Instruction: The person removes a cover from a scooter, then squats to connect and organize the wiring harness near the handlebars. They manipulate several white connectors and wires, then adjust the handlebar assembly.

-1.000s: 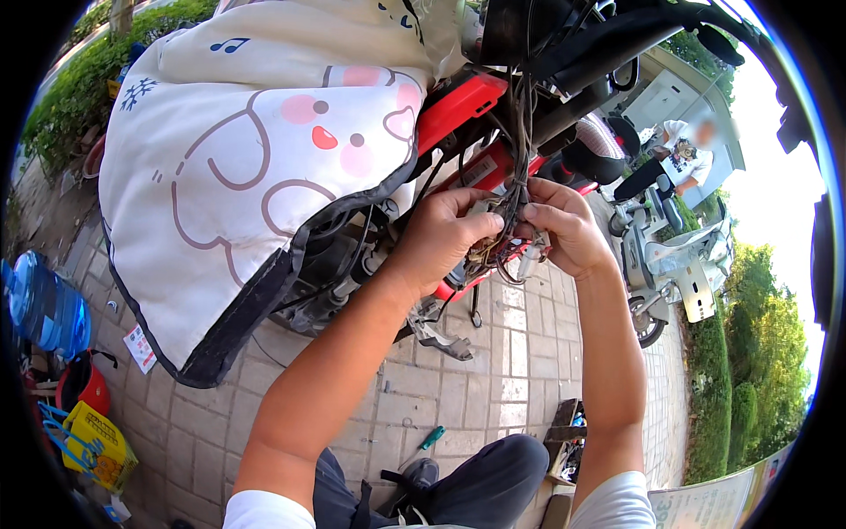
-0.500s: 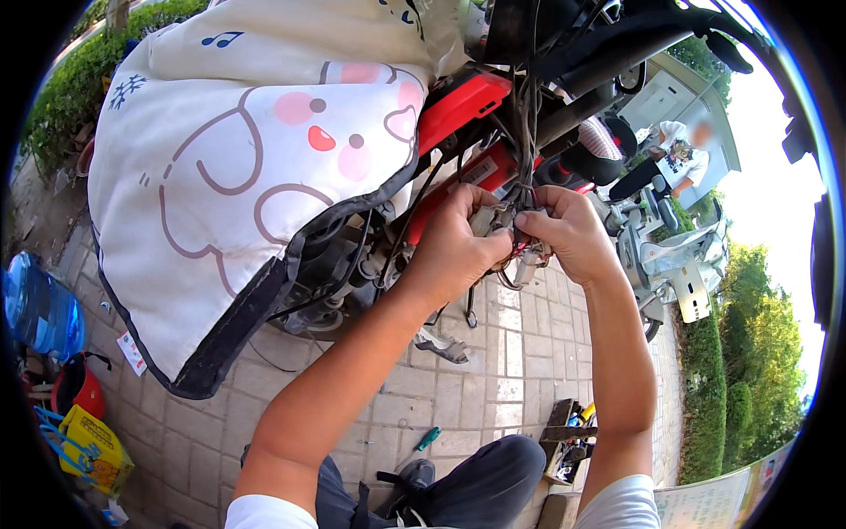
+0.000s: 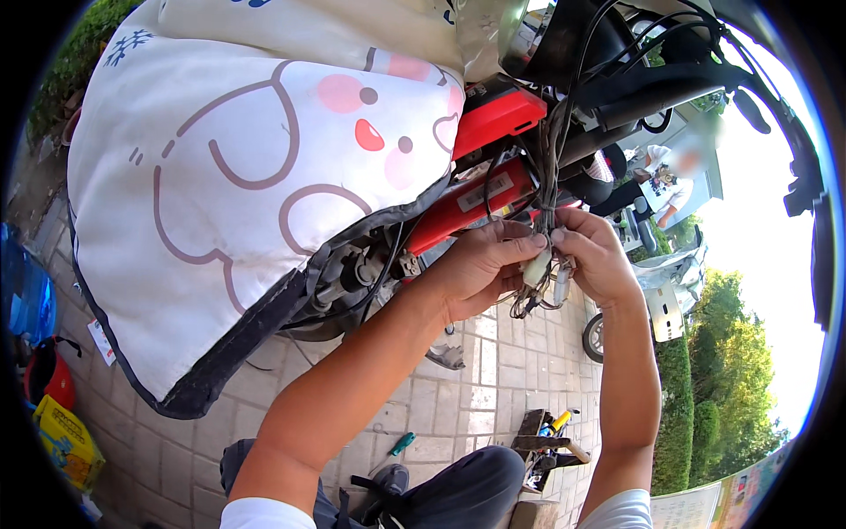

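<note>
Partly hidden connector (image 3: 538,267) between both hands.

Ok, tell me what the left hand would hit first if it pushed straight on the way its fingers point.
The left hand points rightward, its fingertips already on the white connector in the wire bundle. Going on, it would likely meet the right hand just beyond, though depth is hard to judge.
</note>
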